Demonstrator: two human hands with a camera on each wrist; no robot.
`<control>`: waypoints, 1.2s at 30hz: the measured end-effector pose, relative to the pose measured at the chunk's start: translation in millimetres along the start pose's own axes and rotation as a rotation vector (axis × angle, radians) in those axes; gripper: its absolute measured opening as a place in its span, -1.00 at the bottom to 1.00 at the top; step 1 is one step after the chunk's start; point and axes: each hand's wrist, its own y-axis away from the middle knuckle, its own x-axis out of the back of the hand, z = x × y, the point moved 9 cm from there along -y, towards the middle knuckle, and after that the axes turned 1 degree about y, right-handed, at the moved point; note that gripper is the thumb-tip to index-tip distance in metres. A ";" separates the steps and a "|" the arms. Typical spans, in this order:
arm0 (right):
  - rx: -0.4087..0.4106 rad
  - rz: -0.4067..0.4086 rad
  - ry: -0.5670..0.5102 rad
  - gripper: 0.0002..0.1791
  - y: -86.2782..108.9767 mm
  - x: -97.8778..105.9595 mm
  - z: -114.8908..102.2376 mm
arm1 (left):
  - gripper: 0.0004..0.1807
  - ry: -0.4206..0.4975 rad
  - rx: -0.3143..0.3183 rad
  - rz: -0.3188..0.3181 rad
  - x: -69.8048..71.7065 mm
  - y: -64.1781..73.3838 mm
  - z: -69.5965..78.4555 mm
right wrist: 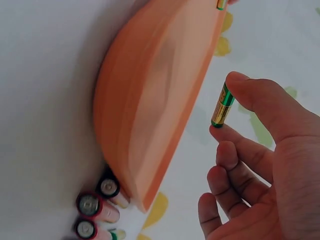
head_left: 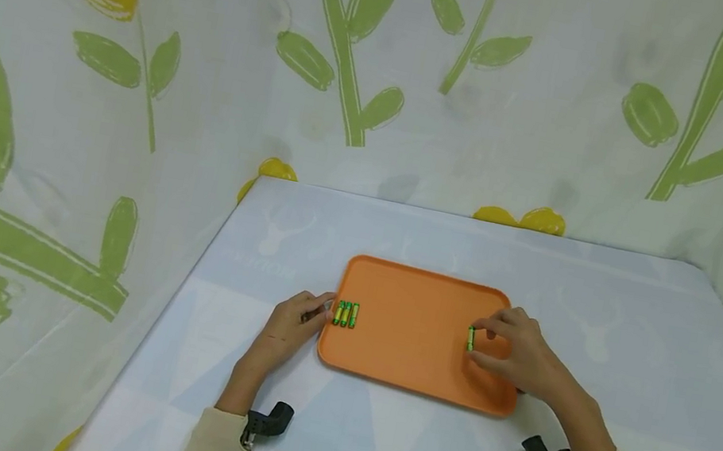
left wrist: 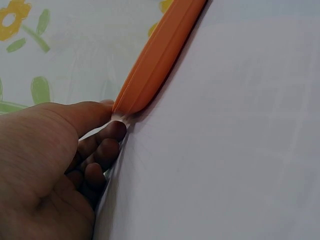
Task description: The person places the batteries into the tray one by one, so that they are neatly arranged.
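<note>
An orange tray (head_left: 411, 331) lies on the table. My left hand (head_left: 290, 328) pinches its left rim, thumb against the edge and forefinger below, as the left wrist view shows. Three slim green-and-gold batteries (head_left: 346, 314) stand side by side in a row inside the tray, close to that left rim. Over the tray's right part, my right hand (head_left: 523, 353) holds one more such battery (right wrist: 223, 105) by its two ends between thumb and forefinger. The other fingers of that hand are loosely bent.
Outside the tray, several batteries (right wrist: 99, 204) lie against its near right side, mostly hidden by the right hand in the head view. A pale patterned cloth covers the table (head_left: 340, 431). Flowered curtains (head_left: 538, 128) hang behind and to the left.
</note>
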 end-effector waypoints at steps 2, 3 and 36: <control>0.012 0.007 -0.002 -0.59 -1.7 -2.4 -2.5 | -0.56 -0.001 -0.002 0.000 0.5 0.1 -0.4; 0.013 0.008 -0.001 -0.59 -2.6 -3.8 -3.5 | -0.56 0.001 -0.001 -0.002 0.6 0.4 -0.7; 0.003 -0.014 0.003 -0.64 -30.8 -30.1 -26.9 | -0.55 0.013 0.001 -0.006 -0.2 2.0 -1.1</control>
